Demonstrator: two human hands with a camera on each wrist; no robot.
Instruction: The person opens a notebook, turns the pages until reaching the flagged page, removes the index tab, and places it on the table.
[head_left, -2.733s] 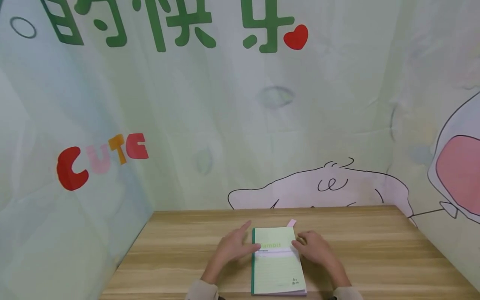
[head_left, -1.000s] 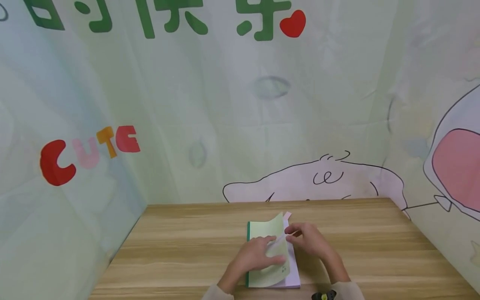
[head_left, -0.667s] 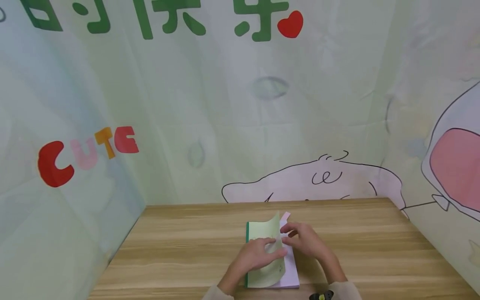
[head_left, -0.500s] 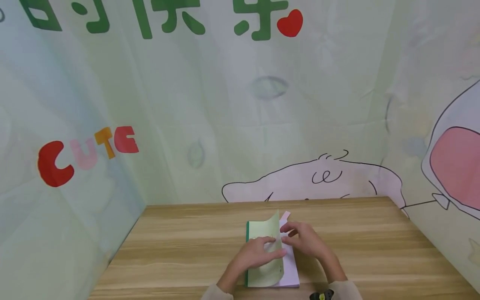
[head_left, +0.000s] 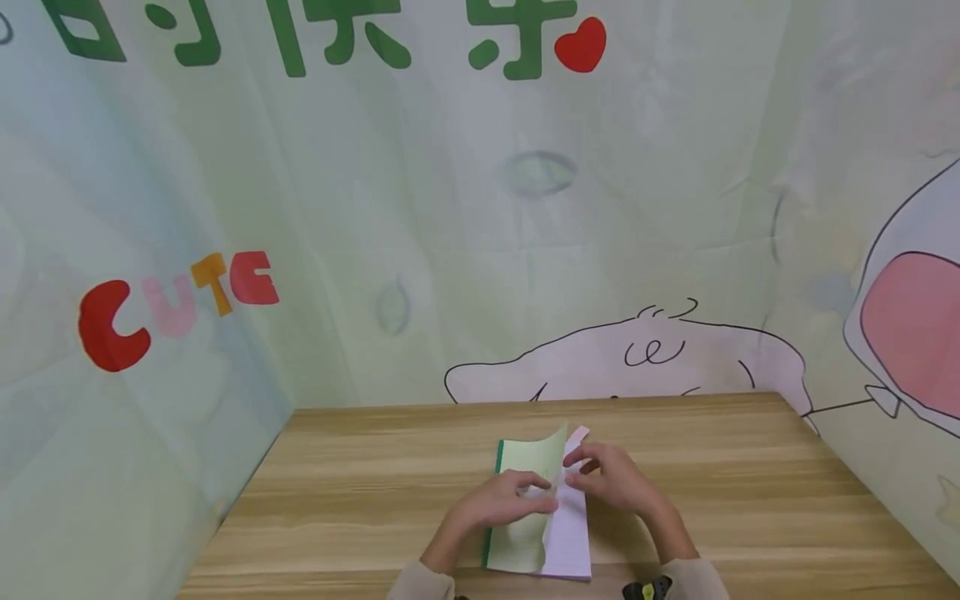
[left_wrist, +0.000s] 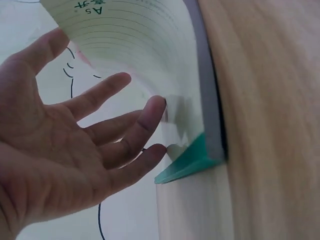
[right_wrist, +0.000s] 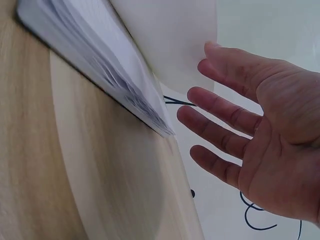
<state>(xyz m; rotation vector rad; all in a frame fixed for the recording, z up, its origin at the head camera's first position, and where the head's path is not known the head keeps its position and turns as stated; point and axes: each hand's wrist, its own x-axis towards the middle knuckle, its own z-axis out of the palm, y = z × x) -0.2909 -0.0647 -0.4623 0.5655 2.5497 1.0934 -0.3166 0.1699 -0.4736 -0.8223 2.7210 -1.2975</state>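
On the wooden desk, near its front edge and about midway across, lies a green notebook, its cover curled up off the white lined pages. The left hand rests on the lifted cover, fingers straight and spread, fingertips touching the cover's surface. The right hand is just beside it, over the pages' right edge, fingers loosely extended; whether it pinches a page cannot be told. A pink tab sticks out at the notebook's far end.
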